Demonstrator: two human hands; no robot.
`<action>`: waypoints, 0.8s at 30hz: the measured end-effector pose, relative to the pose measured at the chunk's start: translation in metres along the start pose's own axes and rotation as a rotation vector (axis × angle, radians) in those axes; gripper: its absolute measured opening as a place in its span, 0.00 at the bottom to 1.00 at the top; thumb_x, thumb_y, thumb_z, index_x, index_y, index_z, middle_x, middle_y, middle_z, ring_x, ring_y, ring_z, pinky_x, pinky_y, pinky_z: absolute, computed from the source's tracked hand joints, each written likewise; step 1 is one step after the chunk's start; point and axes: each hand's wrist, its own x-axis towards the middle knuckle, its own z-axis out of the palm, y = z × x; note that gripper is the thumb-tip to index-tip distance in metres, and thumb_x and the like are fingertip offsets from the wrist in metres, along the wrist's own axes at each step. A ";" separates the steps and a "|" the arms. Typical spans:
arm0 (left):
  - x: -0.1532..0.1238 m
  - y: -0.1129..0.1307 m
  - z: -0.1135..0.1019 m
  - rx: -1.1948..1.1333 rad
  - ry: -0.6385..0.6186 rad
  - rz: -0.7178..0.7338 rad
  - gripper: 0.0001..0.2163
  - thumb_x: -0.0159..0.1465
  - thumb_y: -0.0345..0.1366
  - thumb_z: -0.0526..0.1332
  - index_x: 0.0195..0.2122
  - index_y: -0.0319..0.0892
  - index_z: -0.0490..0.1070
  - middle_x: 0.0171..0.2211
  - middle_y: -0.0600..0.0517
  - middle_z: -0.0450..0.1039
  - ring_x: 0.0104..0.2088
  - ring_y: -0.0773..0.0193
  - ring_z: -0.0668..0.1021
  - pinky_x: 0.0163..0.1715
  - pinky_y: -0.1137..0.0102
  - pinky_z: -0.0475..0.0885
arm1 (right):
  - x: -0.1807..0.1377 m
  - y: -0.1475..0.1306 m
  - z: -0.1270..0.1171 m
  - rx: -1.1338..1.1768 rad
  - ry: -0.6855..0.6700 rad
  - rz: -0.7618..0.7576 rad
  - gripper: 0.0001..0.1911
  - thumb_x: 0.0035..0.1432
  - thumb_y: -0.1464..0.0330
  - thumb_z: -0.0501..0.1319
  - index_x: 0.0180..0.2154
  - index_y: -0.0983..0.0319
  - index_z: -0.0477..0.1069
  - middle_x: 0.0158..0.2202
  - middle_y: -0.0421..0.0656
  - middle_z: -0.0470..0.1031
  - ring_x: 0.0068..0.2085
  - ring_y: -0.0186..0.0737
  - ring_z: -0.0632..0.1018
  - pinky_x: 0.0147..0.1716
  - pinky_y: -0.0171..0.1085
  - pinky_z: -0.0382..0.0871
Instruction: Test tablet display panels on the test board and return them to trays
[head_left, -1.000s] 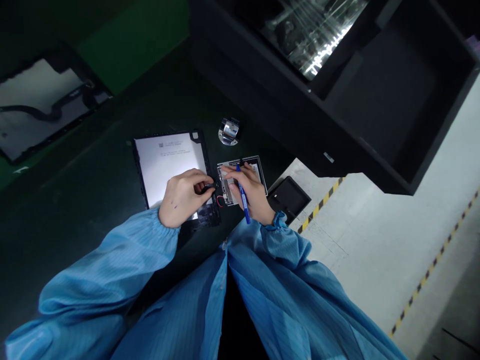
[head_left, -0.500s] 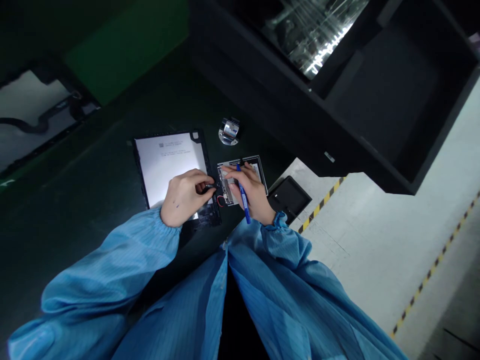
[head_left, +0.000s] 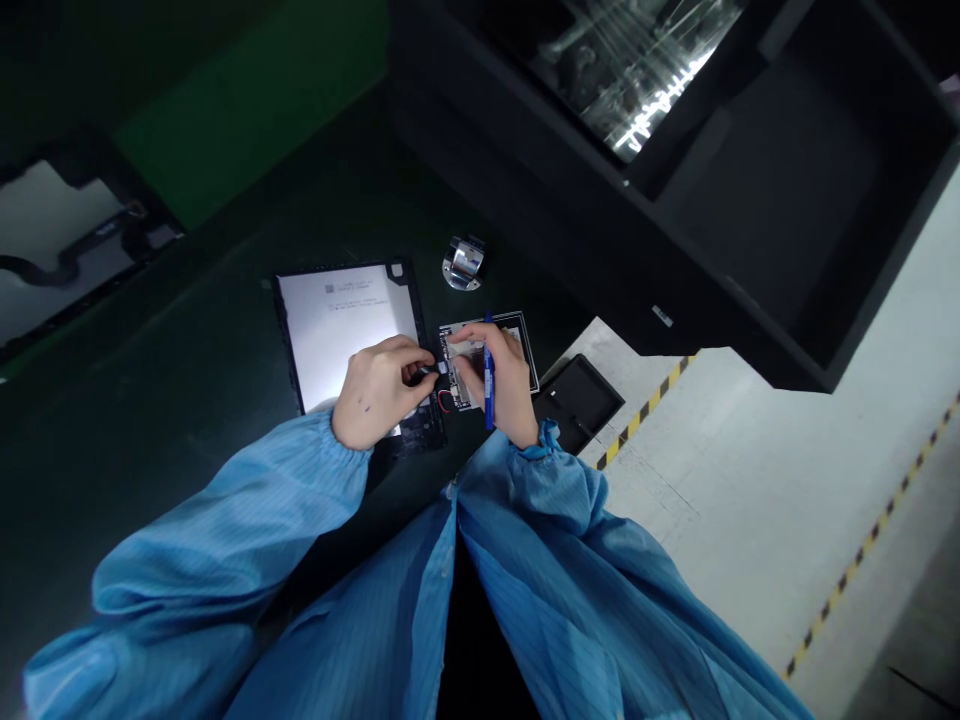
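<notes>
My left hand [head_left: 381, 392] rests over the right edge of a flat screen panel [head_left: 345, 315] with a silvery back and black frame. Its thumb and forefinger pinch a small dark piece, too small to make out, beside a circuit board [head_left: 466, 393]. A blue pen [head_left: 489, 385] is held in my right hand [head_left: 510, 388], standing almost upright in the picture. Thumb and forefinger of that hand reach over the board, at its left side. A short red wire [head_left: 444, 402] curls at the board's lower left corner.
A shiny curved metal piece [head_left: 463, 263] sits above the board. To the right, a black tray-like piece [head_left: 579, 402] lies by the table edge. A large black box [head_left: 600, 220] fills the upper right. Another panel [head_left: 64, 235] lies far left.
My right hand has shifted slightly, its thumb and forefinger closer to the board's left side, and the pen has turned more upright. My left hand keeps its pinch, almost in the same place.
</notes>
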 end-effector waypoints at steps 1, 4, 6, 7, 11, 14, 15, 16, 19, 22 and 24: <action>0.000 0.000 0.000 0.004 -0.001 0.000 0.06 0.59 0.33 0.62 0.34 0.40 0.79 0.36 0.48 0.79 0.29 0.63 0.77 0.35 0.66 0.75 | 0.001 0.000 0.001 0.007 0.003 -0.004 0.13 0.60 0.74 0.60 0.45 0.53 0.68 0.45 0.38 0.79 0.48 0.46 0.77 0.53 0.46 0.67; 0.000 -0.001 0.000 0.013 0.000 -0.001 0.05 0.59 0.34 0.62 0.33 0.41 0.78 0.35 0.49 0.79 0.28 0.63 0.77 0.34 0.66 0.74 | 0.002 0.000 0.003 0.007 0.024 -0.021 0.15 0.58 0.74 0.64 0.45 0.54 0.67 0.43 0.37 0.79 0.46 0.47 0.77 0.51 0.47 0.67; 0.001 -0.002 0.001 0.009 0.004 0.002 0.05 0.59 0.34 0.62 0.33 0.41 0.78 0.34 0.49 0.79 0.28 0.63 0.76 0.33 0.66 0.74 | 0.003 0.001 0.006 -0.021 0.033 -0.021 0.17 0.56 0.73 0.67 0.46 0.55 0.67 0.42 0.38 0.79 0.45 0.48 0.77 0.50 0.48 0.66; 0.001 -0.003 0.002 0.009 0.007 0.005 0.05 0.59 0.34 0.62 0.33 0.41 0.78 0.34 0.49 0.79 0.28 0.63 0.76 0.33 0.66 0.73 | 0.003 0.001 0.008 -0.040 0.037 -0.017 0.18 0.56 0.73 0.68 0.46 0.55 0.67 0.41 0.38 0.79 0.45 0.48 0.77 0.50 0.49 0.66; 0.004 -0.003 0.003 0.016 -0.015 0.011 0.05 0.59 0.34 0.63 0.33 0.40 0.78 0.33 0.49 0.79 0.28 0.63 0.76 0.33 0.65 0.74 | 0.002 -0.002 0.012 -0.027 0.075 -0.019 0.17 0.57 0.70 0.68 0.47 0.56 0.67 0.44 0.40 0.79 0.48 0.50 0.76 0.53 0.50 0.67; -0.003 0.000 -0.008 -0.040 0.047 0.033 0.10 0.61 0.36 0.63 0.42 0.41 0.79 0.42 0.47 0.79 0.38 0.57 0.80 0.43 0.62 0.76 | -0.001 -0.008 0.003 0.120 0.174 -0.012 0.14 0.64 0.67 0.63 0.51 0.56 0.65 0.53 0.43 0.75 0.55 0.47 0.75 0.58 0.49 0.67; -0.010 0.000 -0.015 -0.081 0.104 0.031 0.14 0.61 0.37 0.64 0.47 0.41 0.78 0.47 0.46 0.78 0.44 0.55 0.80 0.49 0.60 0.75 | -0.003 -0.010 -0.003 0.158 0.195 -0.009 0.13 0.66 0.67 0.60 0.51 0.56 0.65 0.54 0.44 0.75 0.56 0.45 0.74 0.58 0.48 0.68; -0.019 0.000 -0.023 -0.138 0.168 0.009 0.18 0.61 0.37 0.65 0.53 0.42 0.75 0.53 0.46 0.76 0.51 0.53 0.78 0.55 0.58 0.73 | -0.004 -0.011 -0.009 0.172 0.177 -0.023 0.12 0.67 0.66 0.59 0.52 0.56 0.65 0.54 0.44 0.75 0.56 0.45 0.75 0.58 0.47 0.69; -0.058 -0.007 -0.050 -0.387 0.266 -0.199 0.28 0.61 0.39 0.68 0.63 0.48 0.67 0.63 0.50 0.67 0.63 0.51 0.69 0.65 0.57 0.64 | -0.006 -0.014 -0.026 0.064 -0.141 -0.192 0.23 0.63 0.62 0.66 0.57 0.54 0.65 0.57 0.44 0.74 0.60 0.49 0.72 0.61 0.52 0.67; -0.099 -0.016 -0.066 -0.645 0.329 -0.506 0.28 0.61 0.40 0.68 0.63 0.49 0.66 0.64 0.51 0.66 0.66 0.50 0.66 0.67 0.57 0.61 | -0.005 -0.012 -0.030 -0.128 -0.505 -0.336 0.51 0.52 0.59 0.74 0.69 0.55 0.50 0.69 0.48 0.60 0.71 0.57 0.57 0.69 0.61 0.52; -0.115 -0.018 -0.069 -0.774 0.404 -0.667 0.27 0.59 0.40 0.69 0.60 0.48 0.69 0.63 0.50 0.69 0.65 0.51 0.67 0.67 0.57 0.61 | -0.001 -0.010 -0.027 -0.207 -0.596 -0.347 0.64 0.46 0.58 0.77 0.72 0.58 0.39 0.72 0.52 0.52 0.73 0.59 0.50 0.70 0.63 0.45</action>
